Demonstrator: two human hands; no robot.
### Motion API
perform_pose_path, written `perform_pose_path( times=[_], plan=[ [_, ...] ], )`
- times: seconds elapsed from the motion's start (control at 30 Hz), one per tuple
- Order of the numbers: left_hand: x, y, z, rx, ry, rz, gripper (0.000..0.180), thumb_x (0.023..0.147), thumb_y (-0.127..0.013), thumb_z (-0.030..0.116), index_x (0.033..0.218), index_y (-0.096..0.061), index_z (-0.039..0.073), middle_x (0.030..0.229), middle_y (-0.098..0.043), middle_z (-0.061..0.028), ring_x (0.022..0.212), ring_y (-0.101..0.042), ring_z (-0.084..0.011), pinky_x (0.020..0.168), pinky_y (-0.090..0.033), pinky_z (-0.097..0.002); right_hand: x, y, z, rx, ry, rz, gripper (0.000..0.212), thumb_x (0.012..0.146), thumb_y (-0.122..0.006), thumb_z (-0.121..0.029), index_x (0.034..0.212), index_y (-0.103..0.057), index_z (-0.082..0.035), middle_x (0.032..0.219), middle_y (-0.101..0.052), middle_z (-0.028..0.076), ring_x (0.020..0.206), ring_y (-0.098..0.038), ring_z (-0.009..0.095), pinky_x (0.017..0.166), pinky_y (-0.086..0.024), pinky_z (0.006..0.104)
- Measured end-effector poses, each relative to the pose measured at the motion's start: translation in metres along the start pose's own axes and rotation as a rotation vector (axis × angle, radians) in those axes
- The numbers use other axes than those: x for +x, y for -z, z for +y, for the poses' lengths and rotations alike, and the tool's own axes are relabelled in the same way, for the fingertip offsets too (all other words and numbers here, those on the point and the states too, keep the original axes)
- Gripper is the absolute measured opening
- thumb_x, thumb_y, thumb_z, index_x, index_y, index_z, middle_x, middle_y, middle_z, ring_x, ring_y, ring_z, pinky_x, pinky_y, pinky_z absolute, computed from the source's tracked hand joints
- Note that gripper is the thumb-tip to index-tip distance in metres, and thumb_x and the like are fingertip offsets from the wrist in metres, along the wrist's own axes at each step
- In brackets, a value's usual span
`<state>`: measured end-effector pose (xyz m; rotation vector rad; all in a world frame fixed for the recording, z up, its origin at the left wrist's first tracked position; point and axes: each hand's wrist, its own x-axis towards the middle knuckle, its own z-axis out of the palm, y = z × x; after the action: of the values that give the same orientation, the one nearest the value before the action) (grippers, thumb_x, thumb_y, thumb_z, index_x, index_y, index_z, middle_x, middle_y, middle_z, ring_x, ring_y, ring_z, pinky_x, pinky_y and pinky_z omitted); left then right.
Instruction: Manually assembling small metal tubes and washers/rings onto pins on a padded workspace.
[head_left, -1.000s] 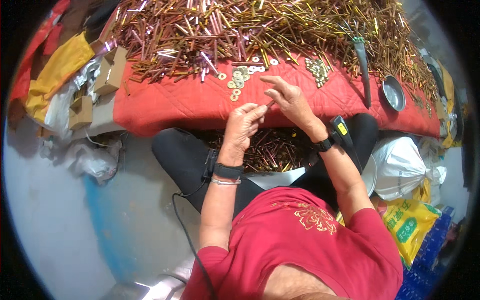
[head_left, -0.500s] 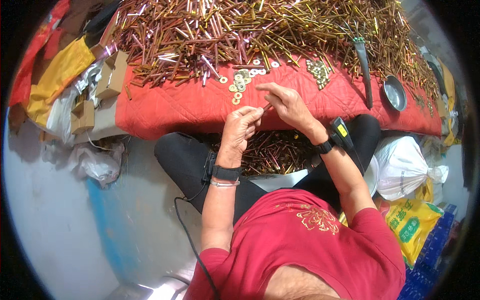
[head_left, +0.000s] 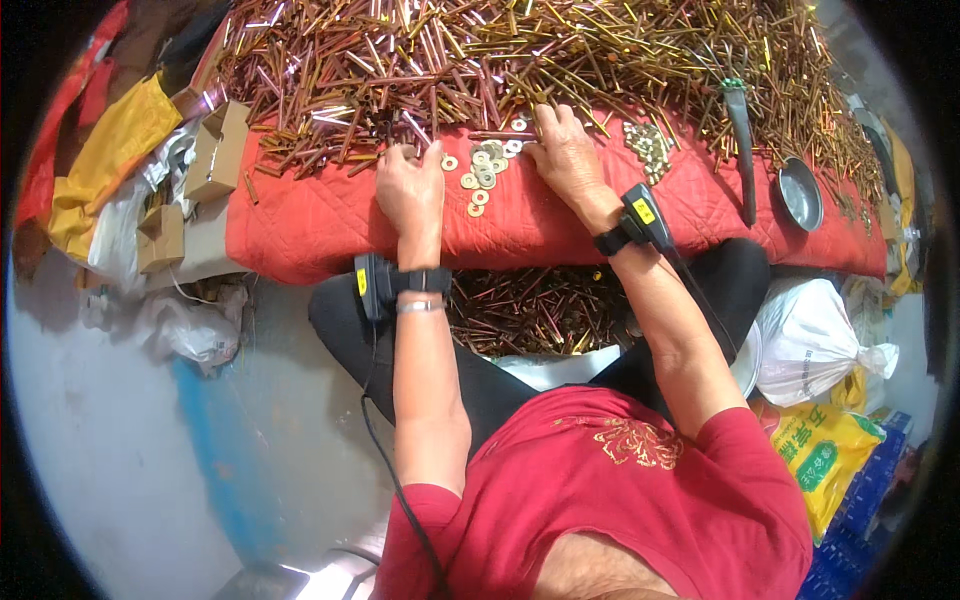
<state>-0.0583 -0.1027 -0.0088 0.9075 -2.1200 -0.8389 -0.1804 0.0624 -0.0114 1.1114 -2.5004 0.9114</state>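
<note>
My left hand [head_left: 410, 195] reaches to the near edge of a big heap of thin copper and gold metal rods [head_left: 330, 90]. Its thumb stands apart from the fingers, whose tips are partly hidden among the rods. My right hand [head_left: 568, 160] is at the same edge, fingers stretched forward and thumb spread toward a few washers. Nothing shows in either hand. Between the hands lies a loose cluster of flat round washers [head_left: 485, 165] on the red quilted cloth [head_left: 340, 225]. Right of my right hand is a small pile of brass-coloured nuts [head_left: 650, 150].
A dark-handled tool [head_left: 740, 150] and a round metal bowl [head_left: 800, 193] lie at the right. Small cardboard boxes [head_left: 217, 150] stand at the left. More rods [head_left: 535, 312] lie between my legs. A tied white bag [head_left: 810, 340] sits at the lower right.
My hands were together over the cloth's near edge, a thin piece between them. They have parted and moved forward, left hand to the rods, right hand beside the washers. The piece is gone from view.
</note>
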Motion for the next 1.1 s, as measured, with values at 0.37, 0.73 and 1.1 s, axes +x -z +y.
perform_pose_path(
  times=[0.37, 0.73, 1.1],
  plan=[
    [0.007, -0.015, -0.011, 0.462, -0.252, 0.035, 0.014, 0.076, -0.052, 0.002, 0.089, -0.049, 0.000, 0.093, -0.055, -0.0203, 0.086, -0.057, -0.0400, 0.076, -0.048, -0.0468, -0.015, 0.041, 0.022, -0.172, 0.021, -0.200, 0.023, 0.078, -0.045, 0.001, 0.101, -0.047, -0.003, 0.079, -0.057, 0.018, 0.073, -0.058, 0.038, 0.064, -0.048, 0.0435],
    [0.010, -0.001, -0.023, 0.466, -0.134, 0.011, 0.022, 0.076, -0.065, 0.015, 0.088, -0.055, -0.001, 0.088, -0.059, -0.0221, 0.083, -0.060, -0.0394, 0.072, -0.049, -0.0458, -0.035, 0.065, 0.003, -0.211, 0.050, -0.292, 0.016, 0.083, -0.050, -0.013, 0.096, -0.059, -0.012, 0.073, -0.063, 0.016, 0.071, -0.062, 0.034, 0.060, -0.049, 0.0439],
    [0.000, 0.001, -0.026, 0.219, 0.006, -0.133, 0.023, 0.072, -0.060, 0.019, 0.082, -0.060, -0.001, 0.078, -0.063, -0.0248, 0.077, -0.063, -0.0405, 0.070, -0.049, -0.0478, -0.030, 0.008, -0.041, -0.029, 0.308, -0.166, 0.023, 0.080, -0.048, -0.003, 0.101, -0.056, -0.009, 0.079, -0.061, 0.015, 0.070, -0.062, 0.034, 0.058, -0.051, 0.0408]
  ],
)
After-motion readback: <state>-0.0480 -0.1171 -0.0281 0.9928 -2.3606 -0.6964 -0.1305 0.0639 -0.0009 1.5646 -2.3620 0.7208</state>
